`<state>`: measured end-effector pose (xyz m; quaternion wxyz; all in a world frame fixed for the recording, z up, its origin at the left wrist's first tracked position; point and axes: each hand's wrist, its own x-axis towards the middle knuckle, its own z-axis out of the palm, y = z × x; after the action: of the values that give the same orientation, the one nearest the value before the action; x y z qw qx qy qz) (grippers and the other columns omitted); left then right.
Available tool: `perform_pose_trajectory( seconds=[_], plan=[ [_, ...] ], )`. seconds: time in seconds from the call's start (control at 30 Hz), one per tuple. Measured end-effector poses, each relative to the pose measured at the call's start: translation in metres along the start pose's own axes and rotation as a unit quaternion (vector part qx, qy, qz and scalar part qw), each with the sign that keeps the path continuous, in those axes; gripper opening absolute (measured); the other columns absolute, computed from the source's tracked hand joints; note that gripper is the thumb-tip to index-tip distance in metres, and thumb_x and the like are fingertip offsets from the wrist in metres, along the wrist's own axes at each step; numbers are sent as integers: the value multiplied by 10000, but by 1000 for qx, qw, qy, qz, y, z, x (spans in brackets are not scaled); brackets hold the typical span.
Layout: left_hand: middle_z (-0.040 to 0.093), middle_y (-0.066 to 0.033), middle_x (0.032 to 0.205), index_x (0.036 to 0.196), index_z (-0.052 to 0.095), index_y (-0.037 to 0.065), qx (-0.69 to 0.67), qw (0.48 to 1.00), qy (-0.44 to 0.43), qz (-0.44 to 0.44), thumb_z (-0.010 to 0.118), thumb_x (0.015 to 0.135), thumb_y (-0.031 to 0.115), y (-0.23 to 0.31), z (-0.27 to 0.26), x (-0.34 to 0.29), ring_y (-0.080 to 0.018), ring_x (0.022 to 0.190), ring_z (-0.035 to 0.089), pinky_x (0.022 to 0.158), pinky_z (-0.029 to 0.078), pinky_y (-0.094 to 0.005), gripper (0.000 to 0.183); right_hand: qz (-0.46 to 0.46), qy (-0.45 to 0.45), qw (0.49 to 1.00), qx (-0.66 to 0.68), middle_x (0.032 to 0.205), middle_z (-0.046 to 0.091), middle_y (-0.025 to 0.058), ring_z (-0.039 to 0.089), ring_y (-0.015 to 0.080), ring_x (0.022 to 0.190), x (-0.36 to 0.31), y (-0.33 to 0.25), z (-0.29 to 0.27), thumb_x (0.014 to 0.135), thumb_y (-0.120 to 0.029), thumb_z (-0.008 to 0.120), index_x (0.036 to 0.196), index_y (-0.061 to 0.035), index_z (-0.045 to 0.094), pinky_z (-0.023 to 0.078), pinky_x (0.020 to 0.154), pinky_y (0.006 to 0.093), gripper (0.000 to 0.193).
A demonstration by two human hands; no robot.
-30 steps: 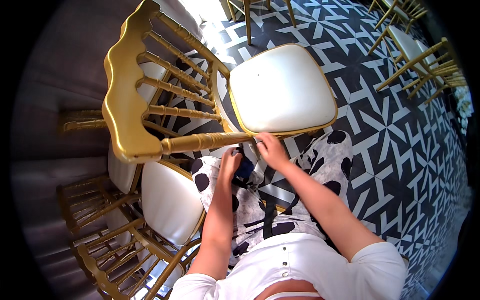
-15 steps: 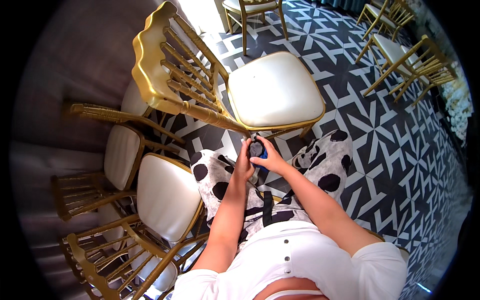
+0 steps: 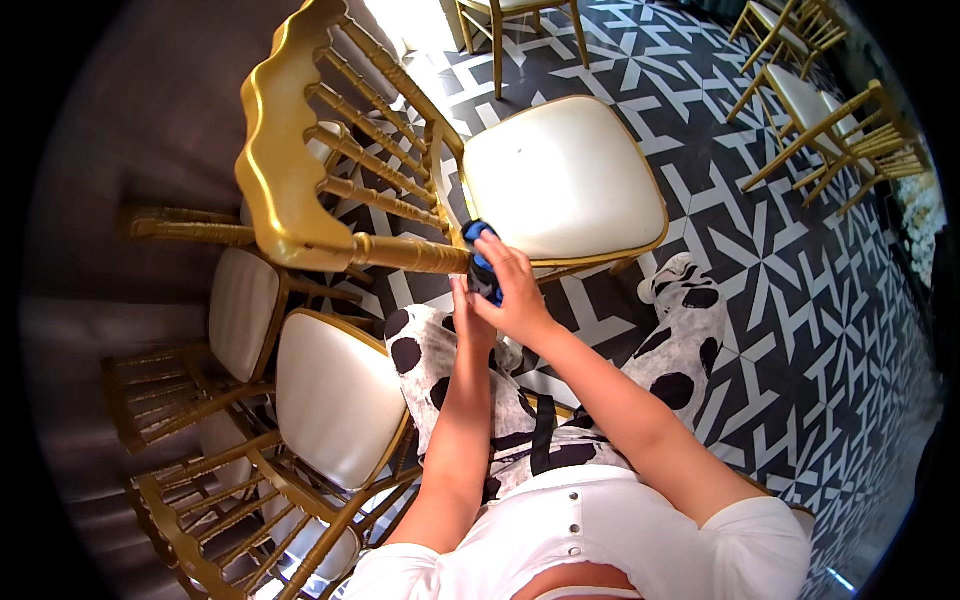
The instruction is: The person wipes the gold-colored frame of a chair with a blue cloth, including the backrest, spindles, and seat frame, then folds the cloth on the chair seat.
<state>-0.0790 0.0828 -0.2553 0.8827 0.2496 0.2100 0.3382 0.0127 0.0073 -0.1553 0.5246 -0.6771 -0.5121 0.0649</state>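
Note:
My right hand [image 3: 517, 296] is closed on a bunched blue and black cloth [image 3: 481, 232]. The cloth presses against a gold chair [image 3: 410, 252], where the near back post meets the white seat. My left hand [image 3: 470, 312] is just below, close beside the right hand and at the foot of that post. Its fingers are mostly hidden by the post and the cloth, so their grip is unclear. The chair stands before my knees, its scalloped top rail to the left and its cream-white padded seat [image 3: 565, 180] to the right.
Several more gold chairs with white seats [image 3: 335, 400] crowd the left side by a dark curtain [image 3: 110, 290]. Another chair [image 3: 497, 45] stands at the far side, and others [image 3: 800, 105] at the upper right. The floor [image 3: 790, 330] has black and white patterned tiles.
Both hands have moved slightly up and left, from in front of my knees to the chair's back post. The cloth now touches the post. The view has shifted a little.

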Motion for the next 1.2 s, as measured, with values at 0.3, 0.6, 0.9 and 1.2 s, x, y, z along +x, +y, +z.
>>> perform_pose_trajectory(
  seconds=[0.3,0.6,0.9,1.2],
  plan=[
    [447,-38,1463,1432,443,129,123,983,136,-33,313,1025,603,1,-3,1,-220,1416,343,1098,338,-469,638,129,-169,932,-295,1565,336,5,457,331,1254,-60,107,36,850,-147,636,1483,-127,383,457,954,502,682],
    [416,-18,1500,1464,404,139,150,982,109,-41,375,1040,528,4,-6,-1,-201,1396,365,1062,356,-450,576,-50,-97,902,-418,1354,538,-62,505,250,1098,-65,132,-11,821,-134,587,1292,-170,609,442,816,387,473],
    [262,-117,1585,1572,160,102,422,896,14,137,570,948,79,-25,8,-1,-286,1447,317,1061,383,-424,748,216,25,906,-363,1226,599,-25,551,310,1045,-73,134,-40,778,-73,659,1230,-159,605,489,859,458,463],
    [246,-210,1584,1540,186,-25,441,889,114,44,612,914,55,-28,14,-18,-334,1413,355,1078,405,-375,761,46,-82,944,-316,1245,584,-58,551,264,1088,-58,130,-18,752,-68,690,1200,-183,644,476,849,428,465]
  ],
)
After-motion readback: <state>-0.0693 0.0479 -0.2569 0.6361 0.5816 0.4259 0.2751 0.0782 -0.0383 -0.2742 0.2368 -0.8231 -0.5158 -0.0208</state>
